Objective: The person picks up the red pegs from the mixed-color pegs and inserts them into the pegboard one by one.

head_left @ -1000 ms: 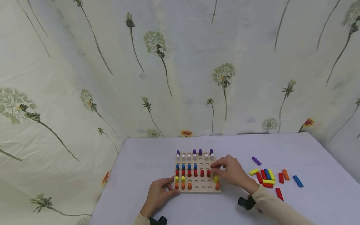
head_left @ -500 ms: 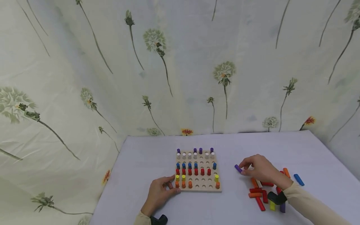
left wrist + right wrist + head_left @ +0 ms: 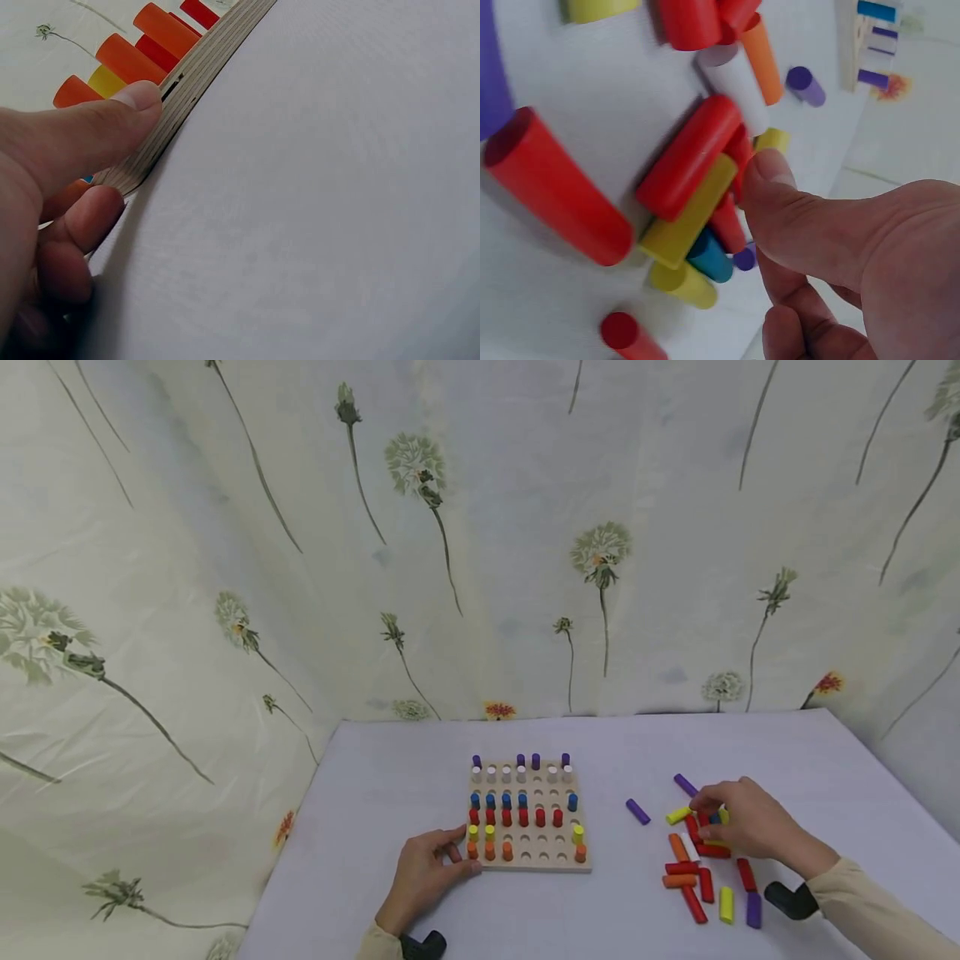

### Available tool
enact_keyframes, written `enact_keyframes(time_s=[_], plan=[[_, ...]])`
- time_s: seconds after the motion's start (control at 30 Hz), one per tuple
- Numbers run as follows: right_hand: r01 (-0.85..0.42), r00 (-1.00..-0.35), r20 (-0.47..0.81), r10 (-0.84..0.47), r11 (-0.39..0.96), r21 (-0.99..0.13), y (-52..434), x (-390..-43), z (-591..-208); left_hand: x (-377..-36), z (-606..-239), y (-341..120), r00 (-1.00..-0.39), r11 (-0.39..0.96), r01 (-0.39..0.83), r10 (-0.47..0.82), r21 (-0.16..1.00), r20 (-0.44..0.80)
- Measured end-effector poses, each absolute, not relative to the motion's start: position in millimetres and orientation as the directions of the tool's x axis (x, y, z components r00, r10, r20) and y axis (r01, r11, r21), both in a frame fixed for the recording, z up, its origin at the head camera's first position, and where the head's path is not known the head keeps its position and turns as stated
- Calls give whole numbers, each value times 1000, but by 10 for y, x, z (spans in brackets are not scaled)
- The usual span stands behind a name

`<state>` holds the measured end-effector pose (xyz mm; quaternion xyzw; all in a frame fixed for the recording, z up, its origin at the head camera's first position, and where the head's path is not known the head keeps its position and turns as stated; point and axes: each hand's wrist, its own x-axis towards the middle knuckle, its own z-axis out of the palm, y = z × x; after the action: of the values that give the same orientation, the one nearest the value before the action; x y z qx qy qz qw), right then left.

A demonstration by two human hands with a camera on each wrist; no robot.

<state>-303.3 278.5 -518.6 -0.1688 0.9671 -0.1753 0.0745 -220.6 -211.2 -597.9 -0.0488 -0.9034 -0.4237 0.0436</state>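
Note:
A wooden pegboard (image 3: 558, 862) lies on the white table with rows of purple, white, blue, red, yellow and orange pegs standing in it. My left hand (image 3: 423, 878) grips its near-left corner, and the thumb (image 3: 112, 120) presses on the layered board edge (image 3: 206, 71). My right hand (image 3: 742, 828) hovers over a pile of loose pegs (image 3: 693, 860) to the right of the board. Its thumb (image 3: 776, 176) touches a red peg (image 3: 690, 154), with a yellow peg (image 3: 682, 217) and a blue peg (image 3: 709, 255) just beside. Nothing is plainly pinched.
One purple peg (image 3: 637, 811) lies alone between board and pile, and another (image 3: 684, 785) sits behind the pile. Red, orange, yellow and purple pegs are scattered in front of my right hand. A flowered curtain (image 3: 480, 543) hangs behind the table and at its left.
My right hand left the board's right side, where a blue peg now stands, carried a purple peg, set it on the table, then moved right onto the pile. Left hand unmoved.

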Motion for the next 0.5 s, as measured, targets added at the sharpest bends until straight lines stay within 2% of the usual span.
enact_keyframes(time_s=[0.5], plan=[[-252, -943, -108, -314, 889, -382, 2872, -3043, -5353, -2214, -5961, -2097, -995, 640, 96, 40, 763, 92]])
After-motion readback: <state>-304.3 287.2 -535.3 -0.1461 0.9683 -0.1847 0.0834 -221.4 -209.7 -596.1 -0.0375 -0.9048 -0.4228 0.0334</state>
